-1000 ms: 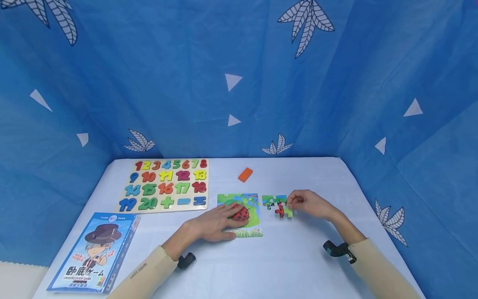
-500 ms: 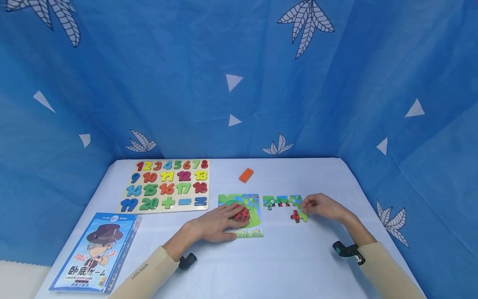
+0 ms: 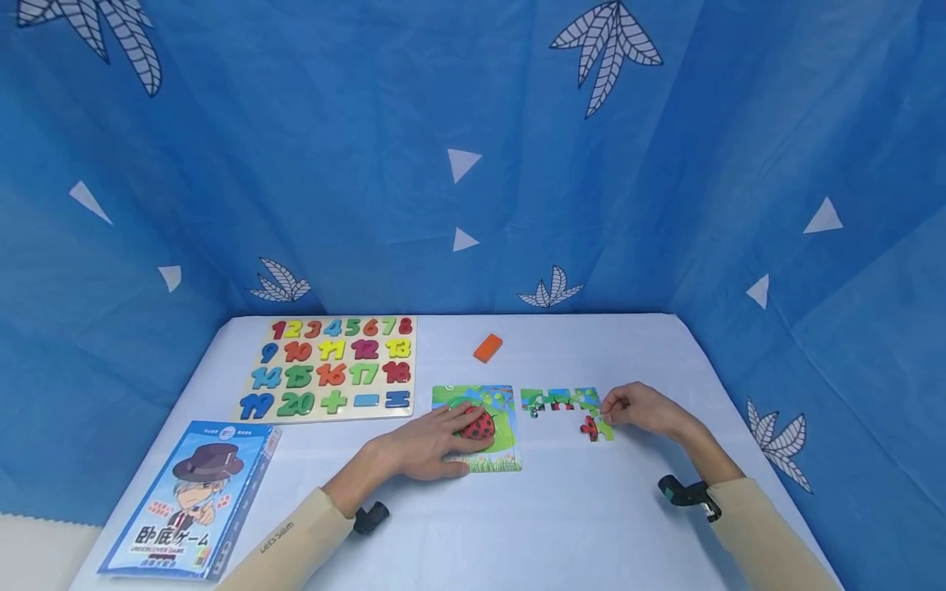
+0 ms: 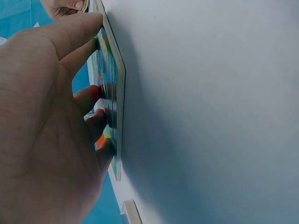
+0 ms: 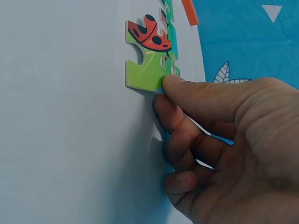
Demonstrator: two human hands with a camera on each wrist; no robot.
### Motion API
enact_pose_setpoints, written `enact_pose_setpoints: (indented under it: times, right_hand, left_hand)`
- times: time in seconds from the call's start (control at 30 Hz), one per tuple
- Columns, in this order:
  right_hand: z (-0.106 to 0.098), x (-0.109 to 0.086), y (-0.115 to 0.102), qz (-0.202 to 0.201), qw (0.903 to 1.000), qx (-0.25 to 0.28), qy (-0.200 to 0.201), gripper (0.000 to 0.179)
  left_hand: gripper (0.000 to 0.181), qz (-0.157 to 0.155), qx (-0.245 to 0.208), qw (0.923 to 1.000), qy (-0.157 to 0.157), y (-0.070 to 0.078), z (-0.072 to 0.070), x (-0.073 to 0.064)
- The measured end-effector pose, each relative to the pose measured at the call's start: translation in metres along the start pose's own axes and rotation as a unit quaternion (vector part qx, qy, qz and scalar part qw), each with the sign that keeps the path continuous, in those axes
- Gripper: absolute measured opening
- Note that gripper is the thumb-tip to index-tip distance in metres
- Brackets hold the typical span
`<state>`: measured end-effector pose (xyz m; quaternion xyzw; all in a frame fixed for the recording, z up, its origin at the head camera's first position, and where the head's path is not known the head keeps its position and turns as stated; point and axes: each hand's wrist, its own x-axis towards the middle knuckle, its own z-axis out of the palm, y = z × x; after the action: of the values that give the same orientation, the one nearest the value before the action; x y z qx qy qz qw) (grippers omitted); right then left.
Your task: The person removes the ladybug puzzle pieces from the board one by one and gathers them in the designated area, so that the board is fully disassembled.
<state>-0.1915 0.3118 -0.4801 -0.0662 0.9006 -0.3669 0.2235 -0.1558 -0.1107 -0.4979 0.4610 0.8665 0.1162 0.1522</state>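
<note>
My left hand [image 3: 432,443] lies with straight fingers on a square ladybug picture board [image 3: 506,427]; in the left wrist view its fingertips press the face of the board [image 4: 120,107]. My right hand [image 3: 643,409] pinches a green jigsaw piece with a red ladybug part [image 3: 590,428] by its right edge. Seen from the right wrist, the thumb sits on the corner of the jigsaw piece [image 5: 147,70], the index finger just below. A row of jigsaw pieces [image 3: 557,398] lies right behind it, to the right of the board. Whether the held piece touches that row, I cannot tell.
At the back left lies a wooden number board [image 3: 332,376] with coloured numerals. A blue game box [image 3: 188,501] stands at the front left. An orange block [image 3: 488,347] is behind the picture board. Blue cloth [image 3: 473,205] hangs around the white table [image 3: 517,533].
My right hand has moved to the right with the ladybug jigsaw piece, uncovering the row of pieces behind, then shifted only slightly. My left hand stays on the board.
</note>
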Motion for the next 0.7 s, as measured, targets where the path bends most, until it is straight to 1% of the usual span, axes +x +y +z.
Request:
enact_pose_setpoints:
  times: [0.27, 0.5, 0.7]
  right_hand:
    - [0.002, 0.003, -0.004, -0.005, 0.9993, -0.036, 0.008, 0.005]
    - [0.003, 0.002, -0.011, 0.006, 0.9976, -0.066, 0.021, 0.004]
    - [0.004, 0.002, -0.014, 0.018, 0.9964, -0.079, 0.024, 0.005]
  left_hand:
    - [0.054, 0.002, 0.001, 1.0000, 0.002, 0.000, 0.000, 0.000]
    - [0.053, -0.001, 0.000, 1.0000, 0.002, 0.000, 0.000, 0.000]
    - [0.054, 0.003, -0.003, 1.0000, 0.003, -0.001, 0.001, 0.000]
